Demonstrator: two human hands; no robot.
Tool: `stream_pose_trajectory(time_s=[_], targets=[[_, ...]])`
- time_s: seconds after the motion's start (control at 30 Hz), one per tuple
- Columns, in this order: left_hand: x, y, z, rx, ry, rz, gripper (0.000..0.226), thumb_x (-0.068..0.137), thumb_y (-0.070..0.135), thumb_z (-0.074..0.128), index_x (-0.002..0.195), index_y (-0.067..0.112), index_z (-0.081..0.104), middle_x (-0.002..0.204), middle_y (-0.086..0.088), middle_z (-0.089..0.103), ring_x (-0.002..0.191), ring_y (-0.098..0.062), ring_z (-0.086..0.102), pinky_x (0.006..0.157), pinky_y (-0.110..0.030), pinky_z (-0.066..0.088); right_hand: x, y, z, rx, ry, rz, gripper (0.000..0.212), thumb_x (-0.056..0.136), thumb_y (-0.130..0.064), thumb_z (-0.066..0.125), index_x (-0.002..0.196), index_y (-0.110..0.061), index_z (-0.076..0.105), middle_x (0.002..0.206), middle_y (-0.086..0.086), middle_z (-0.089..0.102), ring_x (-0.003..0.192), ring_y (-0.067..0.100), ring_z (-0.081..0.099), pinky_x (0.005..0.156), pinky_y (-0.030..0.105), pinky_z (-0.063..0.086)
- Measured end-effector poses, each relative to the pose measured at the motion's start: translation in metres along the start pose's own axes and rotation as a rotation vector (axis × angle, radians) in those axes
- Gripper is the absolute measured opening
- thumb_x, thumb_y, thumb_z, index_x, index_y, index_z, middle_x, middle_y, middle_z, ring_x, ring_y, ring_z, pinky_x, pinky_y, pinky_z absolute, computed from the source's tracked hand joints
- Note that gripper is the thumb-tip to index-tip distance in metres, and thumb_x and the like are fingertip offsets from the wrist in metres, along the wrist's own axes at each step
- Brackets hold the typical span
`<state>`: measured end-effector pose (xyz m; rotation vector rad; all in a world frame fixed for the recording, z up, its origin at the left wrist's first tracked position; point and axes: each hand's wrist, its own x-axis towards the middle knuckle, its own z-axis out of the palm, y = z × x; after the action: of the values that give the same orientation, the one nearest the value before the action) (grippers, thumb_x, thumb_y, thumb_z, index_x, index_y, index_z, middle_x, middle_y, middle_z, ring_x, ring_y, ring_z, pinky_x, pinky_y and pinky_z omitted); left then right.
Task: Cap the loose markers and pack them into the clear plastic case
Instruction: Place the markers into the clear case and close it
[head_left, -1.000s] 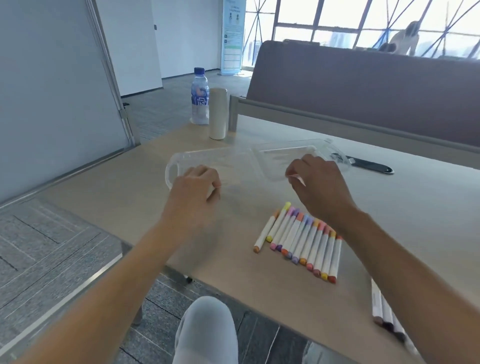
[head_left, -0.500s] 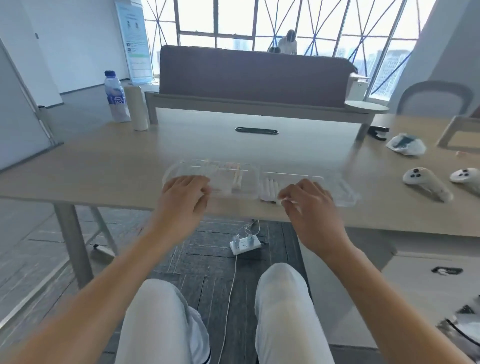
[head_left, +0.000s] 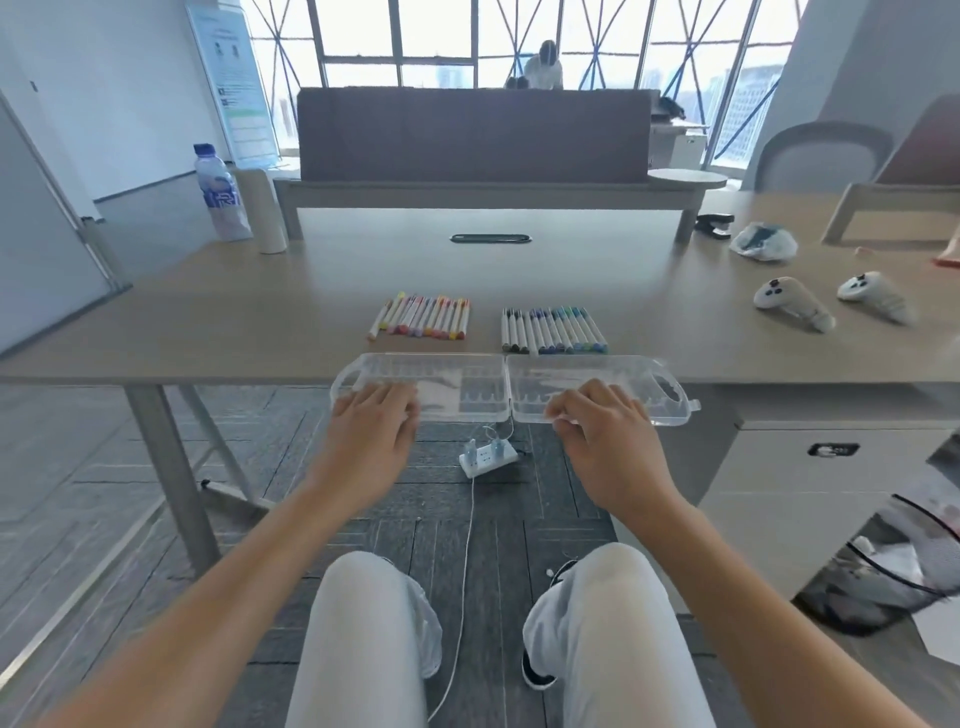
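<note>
Holding open case (head_left: 511, 384) at near table (head_left: 260, 322) edge, both hands on it, markers not yet packed.

Left hand (head_left: 371, 436) gripping left half of case, fingers curled over its near rim; right hand (head_left: 608, 441) pinching near rim of right half. Case lying flat and open, long axis running left-right, overhanging table edge toward the knees. Warm markers (head_left: 422, 318) and cool markers (head_left: 553, 330) lying in two rows just beyond case, pointing away from the body; warm row nearer left hand, cool row nearer right. Reaching forward over case likely needed for next pick. Caps on or off: too small to tell. Versus half a second back: view now tilted up, both rows showing beyond case; grip looking the same.
</note>
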<state>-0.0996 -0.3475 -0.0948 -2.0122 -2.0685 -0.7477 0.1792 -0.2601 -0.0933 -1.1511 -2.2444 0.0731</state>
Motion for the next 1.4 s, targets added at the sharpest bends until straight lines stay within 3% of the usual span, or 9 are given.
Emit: stream_pose_trajectory(time_s=[0.33,0.5,0.73,0.87,1.03,1.23,1.4], targets=[[0.027,-0.036,0.004,-0.006,-0.086,-0.056,0.008,0.102,0.017,0.050,0.099,0.023,0.053,0.106,0.007,0.064,0.107,-0.018,0.056,0.093,-0.040,0.044,0.042,-0.008,0.032,0.015,-0.099,0.063,0.013,0.104,-0.027,0.055,0.111,-0.030,0.065,0.112,-0.008,0.060,0.108,0.020,0.054,0.099,0.042,0.041],[0.061,-0.052,0.012,-0.010,-0.115,-0.068,0.008,0.104,0.023,0.047,0.101,0.024,0.054,0.119,0.006,0.066,0.117,-0.016,0.056,0.101,-0.042,0.047,0.074,-0.001,0.048,0.017,-0.113,0.094,0.011,0.103,-0.027,0.055,0.108,-0.032,0.063,0.104,-0.012,0.054,0.104,0.020,0.053,0.100,0.047,0.042],[0.092,-0.057,0.023,-0.044,-0.145,-0.088,0.012,0.104,0.022,0.042,0.109,0.028,0.052,0.116,0.012,0.062,0.114,-0.014,0.054,0.106,-0.045,0.042,0.105,0.010,0.058,0.027,-0.131,0.138,0.015,0.103,-0.023,0.053,0.108,-0.031,0.065,0.104,-0.012,0.052,0.105,0.017,0.049,0.100,0.041,0.039],[0.092,-0.039,0.027,0.058,-0.145,-0.084,0.041,0.104,0.036,0.045,0.143,0.024,0.044,0.153,0.002,0.045,0.148,-0.023,0.031,0.125,-0.056,0.017,0.102,0.009,0.061,0.027,-0.098,0.146,0.023,0.100,-0.032,0.058,0.122,-0.029,0.065,0.125,-0.010,0.053,0.121,0.019,0.049,0.103,0.039,0.037],[0.112,0.004,0.030,0.059,-0.258,-0.106,0.063,0.101,0.065,0.023,0.157,0.036,0.027,0.169,-0.001,0.017,0.158,-0.025,0.008,0.124,-0.061,0.001,0.113,0.017,0.049,-0.006,0.015,0.224,0.049,0.101,-0.057,0.053,0.140,-0.027,0.056,0.148,-0.002,0.050,0.138,0.023,0.044,0.114,0.047,0.037],[0.146,0.008,0.052,0.143,-0.401,-0.165,0.070,0.097,0.075,0.012,0.159,0.043,0.016,0.171,-0.002,0.006,0.158,-0.032,0.003,0.120,-0.071,0.001,0.145,0.032,0.055,-0.166,-0.274,0.245,0.074,0.100,-0.074,0.025,0.160,-0.031,0.029,0.171,0.002,0.024,0.159,0.023,0.019,0.129,0.049,0.011],[0.151,0.001,0.065,0.233,-0.423,-0.170,0.077,0.091,0.081,0.000,0.158,0.047,0.015,0.172,0.001,-0.002,0.158,-0.031,0.000,0.121,-0.069,0.001,0.147,0.039,0.067,-0.241,-0.311,0.263,0.077,0.098,-0.077,0.016,0.162,-0.035,0.024,0.173,0.003,0.017,0.160,0.024,0.013,0.128,0.054,0.013]])
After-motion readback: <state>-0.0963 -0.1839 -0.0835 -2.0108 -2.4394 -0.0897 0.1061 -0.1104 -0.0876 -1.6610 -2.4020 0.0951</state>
